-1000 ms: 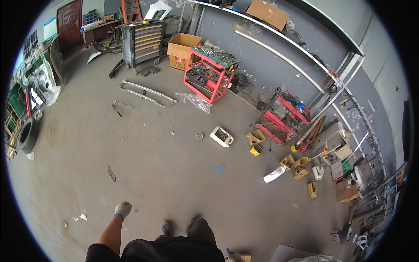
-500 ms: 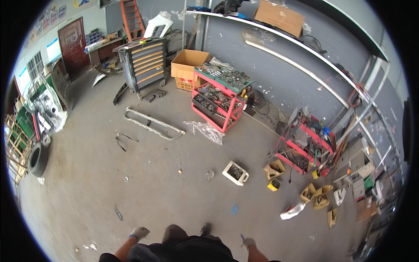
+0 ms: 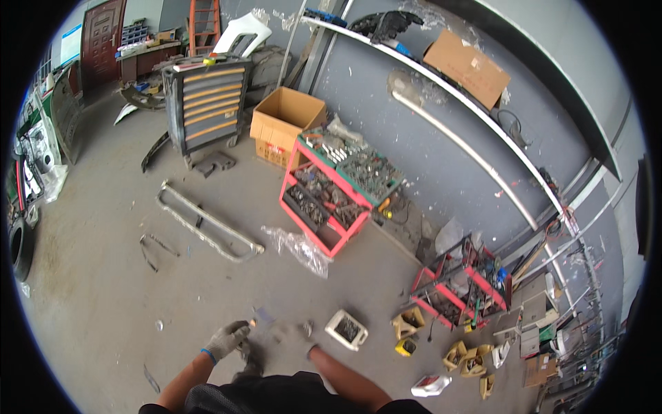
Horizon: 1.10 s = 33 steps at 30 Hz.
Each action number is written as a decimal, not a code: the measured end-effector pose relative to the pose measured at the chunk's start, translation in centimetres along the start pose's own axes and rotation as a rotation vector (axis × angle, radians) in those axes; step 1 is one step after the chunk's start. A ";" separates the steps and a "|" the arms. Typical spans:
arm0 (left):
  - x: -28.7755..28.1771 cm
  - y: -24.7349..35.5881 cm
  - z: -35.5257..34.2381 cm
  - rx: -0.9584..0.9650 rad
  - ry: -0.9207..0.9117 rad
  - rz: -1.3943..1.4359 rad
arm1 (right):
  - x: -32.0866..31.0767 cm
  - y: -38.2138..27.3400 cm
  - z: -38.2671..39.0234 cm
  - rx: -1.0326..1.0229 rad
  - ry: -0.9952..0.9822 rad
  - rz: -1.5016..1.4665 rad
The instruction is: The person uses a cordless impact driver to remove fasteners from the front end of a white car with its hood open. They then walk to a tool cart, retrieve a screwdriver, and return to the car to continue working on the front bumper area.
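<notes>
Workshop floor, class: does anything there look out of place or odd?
Yes. A bent metal frame lies flat on the concrete floor, with a crumpled clear plastic bag beside the red tool cart. Small yellow parts lie scattered near the wall.

I noted knitted grey cloth gloves on my left hand point(image 3: 226, 339) and right hand point(image 3: 293, 332), matt and slightly fuzzy; the right one was blurred. The concrete floor point(image 3: 103, 276) looked rough, dull and stained. The cardboard box point(image 3: 286, 124) was plain matt brown. The red tool cart point(image 3: 331, 200) showed painted metal, faintly glossy. The crumpled plastic sheet point(image 3: 302, 248) was clear and shiny.
</notes>
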<state>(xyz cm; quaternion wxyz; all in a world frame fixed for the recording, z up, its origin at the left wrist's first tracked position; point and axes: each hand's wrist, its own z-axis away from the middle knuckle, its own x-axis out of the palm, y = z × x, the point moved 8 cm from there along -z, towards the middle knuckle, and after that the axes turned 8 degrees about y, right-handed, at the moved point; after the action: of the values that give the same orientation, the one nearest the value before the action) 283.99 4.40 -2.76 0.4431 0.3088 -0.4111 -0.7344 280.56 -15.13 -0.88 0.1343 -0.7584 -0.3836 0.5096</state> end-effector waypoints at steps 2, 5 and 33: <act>-0.3 3.8 -4.0 0.031 -0.102 0.113 | 2.6 -1.6 -6.8 0.396 -0.214 -0.298; -3.3 6.8 -9.3 -0.035 -0.064 0.139 | 3.7 0.8 -13.1 0.558 -0.362 -0.321; -34.7 10.3 -49.7 -0.593 0.556 -0.466 | 8.6 50.1 -68.4 0.652 -0.144 -0.221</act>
<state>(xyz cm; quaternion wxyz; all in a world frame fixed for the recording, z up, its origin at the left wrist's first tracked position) 343.19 16.66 -14.01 0.4290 0.4378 0.0313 -0.7895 364.37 -29.70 -5.97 0.3962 -0.5917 -0.2891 0.6398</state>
